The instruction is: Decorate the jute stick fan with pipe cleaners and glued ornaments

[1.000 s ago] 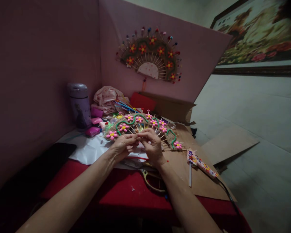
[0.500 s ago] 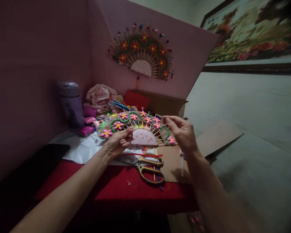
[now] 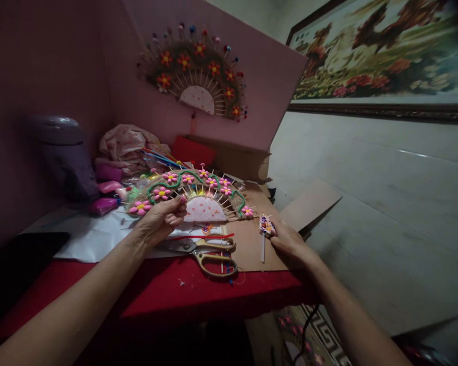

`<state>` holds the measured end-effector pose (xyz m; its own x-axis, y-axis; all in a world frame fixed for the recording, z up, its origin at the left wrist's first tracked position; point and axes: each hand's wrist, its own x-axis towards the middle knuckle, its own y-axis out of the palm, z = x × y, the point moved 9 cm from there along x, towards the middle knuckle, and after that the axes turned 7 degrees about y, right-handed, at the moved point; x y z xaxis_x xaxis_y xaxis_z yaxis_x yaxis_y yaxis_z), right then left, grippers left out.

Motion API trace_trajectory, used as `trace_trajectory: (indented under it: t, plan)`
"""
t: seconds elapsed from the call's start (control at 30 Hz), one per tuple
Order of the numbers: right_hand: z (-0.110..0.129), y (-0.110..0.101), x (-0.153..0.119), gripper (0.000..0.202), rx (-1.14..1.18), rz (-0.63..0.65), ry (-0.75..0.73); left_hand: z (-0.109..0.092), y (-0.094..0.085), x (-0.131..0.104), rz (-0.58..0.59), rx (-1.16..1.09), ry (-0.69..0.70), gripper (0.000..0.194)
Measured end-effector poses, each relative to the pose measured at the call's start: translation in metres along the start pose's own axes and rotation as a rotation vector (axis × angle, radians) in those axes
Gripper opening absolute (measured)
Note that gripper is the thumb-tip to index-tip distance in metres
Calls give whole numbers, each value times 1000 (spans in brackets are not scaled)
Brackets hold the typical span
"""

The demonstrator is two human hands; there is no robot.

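My left hand [image 3: 164, 218] is closed, its fingertips pinching a small pink piece in front of the fan. The fan [image 3: 206, 209] has a dotted white half-circle base, woven twine, a green wavy line and pink flowers with yellow centres. To the right, my right hand [image 3: 288, 238] is wrapped round a patterned glue gun [image 3: 266, 225], from which a pale glue stick [image 3: 263, 248] points toward me. Below the fan lie gold-handled scissors [image 3: 213, 256] with a red strip [image 3: 198, 236] above them.
A purple bottle [image 3: 66, 157], pink packets [image 3: 105, 206] and a crumpled cloth [image 3: 127, 145] stand at the left. Cardboard [image 3: 248, 254] and white paper [image 3: 87, 236] cover part of the red tabletop [image 3: 156, 284]. A second fan [image 3: 196, 99] hangs on a pink board behind.
My right hand has left the fan's right edge, moved down and taken hold of the glue gun. The view has turned to the right; my left hand stays in front of the fan.
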<state>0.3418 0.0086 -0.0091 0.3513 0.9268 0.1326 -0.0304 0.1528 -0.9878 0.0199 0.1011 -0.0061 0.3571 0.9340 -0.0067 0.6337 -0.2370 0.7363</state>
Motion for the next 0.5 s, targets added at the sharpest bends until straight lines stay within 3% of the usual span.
trace_trajectory:
  t: [0.17,0.33,0.37,0.4,0.5]
  plan:
    - [-10,-3,-6,42,84,-124,44,1,-1,2,33,34,14,10]
    - [-29,-40,-30,27,334,-371,203,4,2,1,71,6,-1,9]
    - [-28,-46,-36,23,443,-352,235,5,4,0,88,-10,-9,8]
    - [-22,-45,-41,21,582,-249,264,8,7,-2,113,-24,-32,6]
    - [22,-51,-63,41,713,-2,204,13,14,-6,169,-57,-85,5]
